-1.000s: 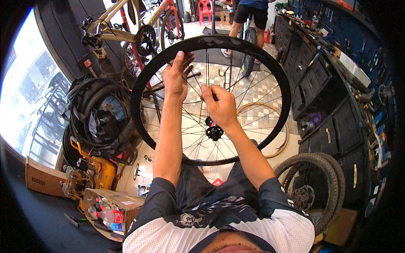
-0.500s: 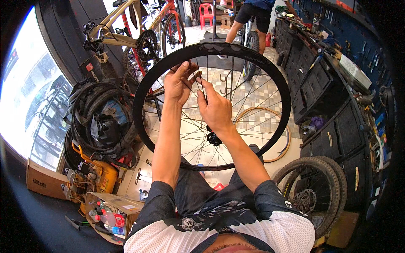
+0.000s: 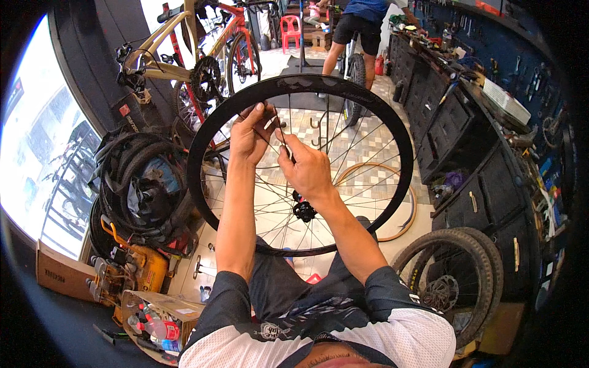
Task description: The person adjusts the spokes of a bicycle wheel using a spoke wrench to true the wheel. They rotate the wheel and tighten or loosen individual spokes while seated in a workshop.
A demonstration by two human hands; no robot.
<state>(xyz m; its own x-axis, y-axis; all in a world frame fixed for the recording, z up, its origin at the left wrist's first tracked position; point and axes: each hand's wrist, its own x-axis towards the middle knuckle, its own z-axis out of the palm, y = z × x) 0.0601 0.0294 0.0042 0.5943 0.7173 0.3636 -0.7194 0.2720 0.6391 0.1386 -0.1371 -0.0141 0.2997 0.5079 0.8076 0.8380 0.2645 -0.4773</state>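
Observation:
A black deep-section bicycle wheel, bare of any tyre, stands tilted in front of me with its lower rim at my thighs. Its black hub and thin dark spokes are in sight. Close under the upper left rim, my left hand is closed, thumb and fingers pinching at a spoke. My right hand reaches through the spokes' area just beside it, thumb and forefinger pinched on a dark spoke. The fingertips of both hands nearly meet. Whether a small tool is between them cannot be made out.
Bike frames stand far left, above a heap of tyres and a yellow compressor. A box of bottles sits lower left. Knobby-tyred wheels lean at lower right by black drawers. Another person stands beyond.
The whole view has shifted a little, so wheel and hands sit slightly lower and further left. Both hands keep their pinch near the same part of the rim.

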